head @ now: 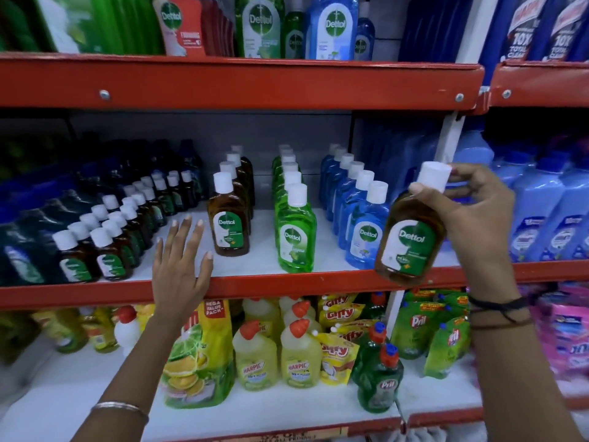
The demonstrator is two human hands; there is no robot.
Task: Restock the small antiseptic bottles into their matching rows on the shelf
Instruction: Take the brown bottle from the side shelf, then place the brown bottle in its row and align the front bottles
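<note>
**Head view: brown bottle held in front of the shelf**

Head camera, left to right: tiny brown bottles (95, 247) stand in rows on the middle shelf (255, 283). The left hand (180, 264) lies flat and empty, fingers spread, over the shelf's red edge. Next come a brown row (229, 215), a green row (294, 224) and a blue row (363, 224). The right hand (475, 215) grips a brown Dettol bottle (411, 237) by its neck, tilted, before the blue row.

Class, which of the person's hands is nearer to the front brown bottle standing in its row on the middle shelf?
Left. The left hand lies open on the shelf edge beside the front brown bottle, to its left. The right hand is far to its right, holding another brown bottle.
</note>
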